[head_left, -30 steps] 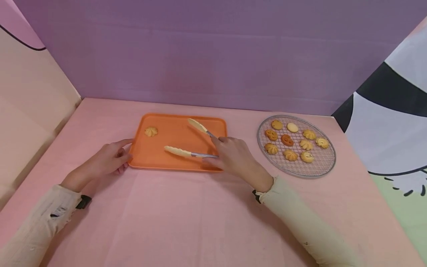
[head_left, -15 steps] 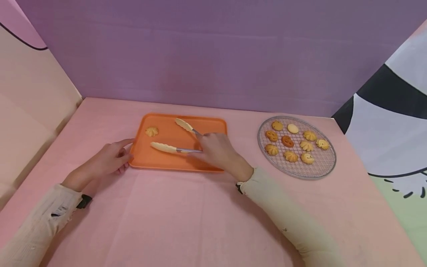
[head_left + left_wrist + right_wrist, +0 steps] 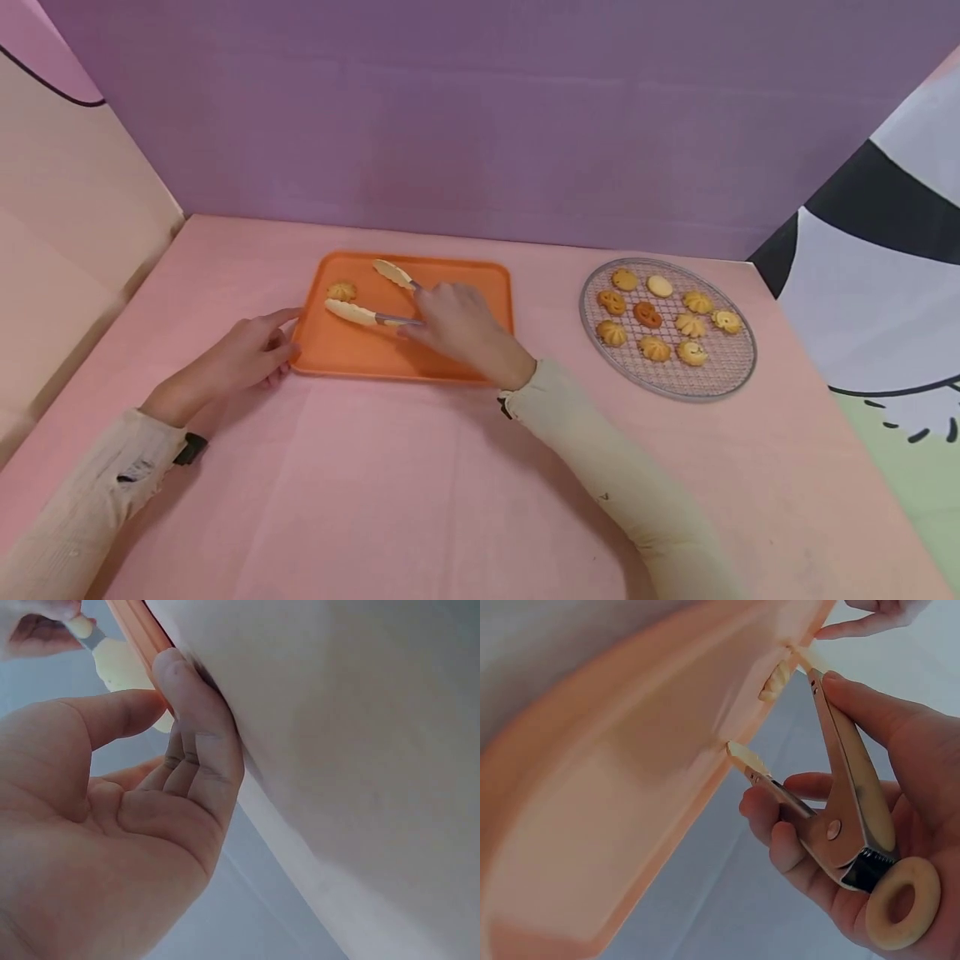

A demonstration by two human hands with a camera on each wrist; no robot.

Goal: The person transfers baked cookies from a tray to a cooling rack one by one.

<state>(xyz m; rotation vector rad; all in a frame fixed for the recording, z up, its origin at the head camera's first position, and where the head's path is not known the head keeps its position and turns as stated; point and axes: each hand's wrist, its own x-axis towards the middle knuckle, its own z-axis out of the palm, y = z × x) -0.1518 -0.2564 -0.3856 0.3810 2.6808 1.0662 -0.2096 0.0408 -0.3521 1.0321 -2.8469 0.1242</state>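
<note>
An orange tray (image 3: 345,354) lies on the pink table with one piped cookie (image 3: 341,292) in its far left corner. My right hand (image 3: 457,321) grips cream-tipped metal tongs (image 3: 375,296) over the tray, their arms spread, tips on either side of the cookie and just right of it. The right wrist view shows the tongs (image 3: 840,817) held in my fingers, with the cookie (image 3: 776,679) between the tips. My left hand (image 3: 251,354) holds the tray's left edge; in the left wrist view its fingertips (image 3: 184,682) press the tray rim (image 3: 135,630).
A round wire rack (image 3: 731,371) with several cookies (image 3: 652,321) sits at the right of the table. A purple wall stands behind, a beige panel at the left, and a patterned cloth hangs at the right.
My right hand has carried the spread tongs leftward across the tray, from its right half to the cookie in the left corner. The left hand has stayed on the tray edge.
</note>
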